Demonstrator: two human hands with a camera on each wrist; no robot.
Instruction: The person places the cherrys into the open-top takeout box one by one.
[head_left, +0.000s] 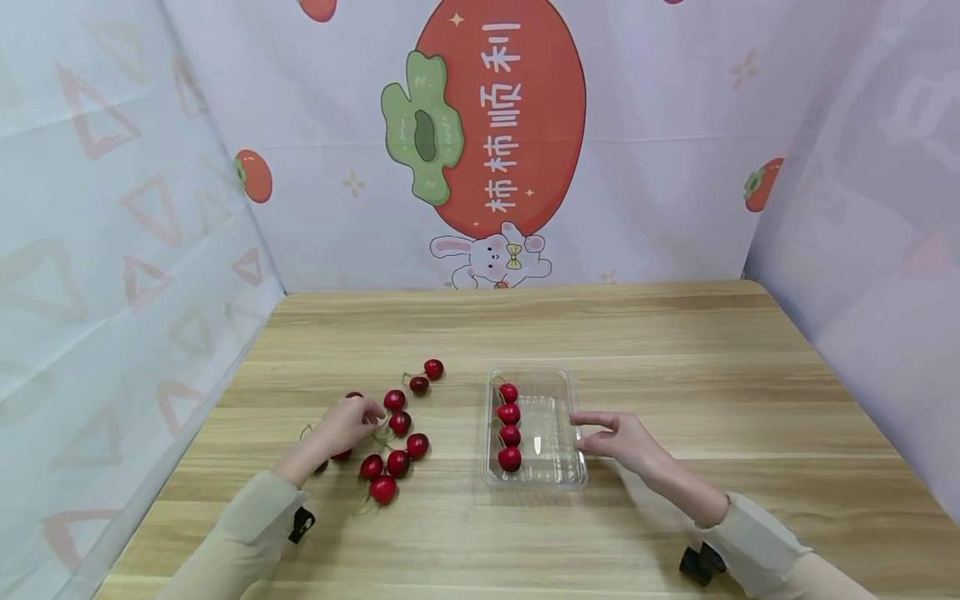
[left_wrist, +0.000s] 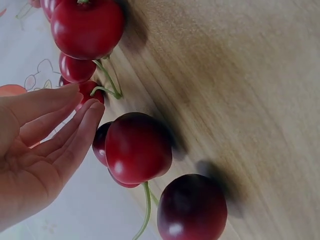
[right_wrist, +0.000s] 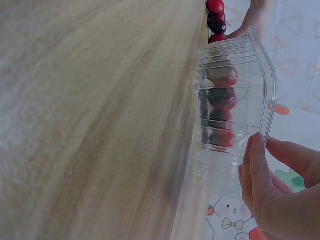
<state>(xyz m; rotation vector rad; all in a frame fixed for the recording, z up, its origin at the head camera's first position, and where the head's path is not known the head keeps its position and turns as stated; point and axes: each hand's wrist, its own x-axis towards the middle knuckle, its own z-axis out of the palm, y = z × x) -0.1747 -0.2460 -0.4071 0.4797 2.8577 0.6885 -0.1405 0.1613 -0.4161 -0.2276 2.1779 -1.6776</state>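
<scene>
Loose cherries (head_left: 400, 423) lie on the left of the table (head_left: 675, 333), close to the left hand (head_left: 341, 429); its fingers are a little apart, and I cannot tell if they touch a stem (left_wrist: 106, 91). The right hand (head_left: 626, 446) pinches the right rim of the clear tray (head_left: 551, 408), maybe so it won't slide. Four cherries (head_left: 508, 414) sit in a line on its left side, perhaps to save room.

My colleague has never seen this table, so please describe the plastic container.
On the wooden table, look between the left hand and right hand. There sits the plastic container. Unlike the loose cherries, it is clear and rectangular, holding four cherries in a row.
</scene>
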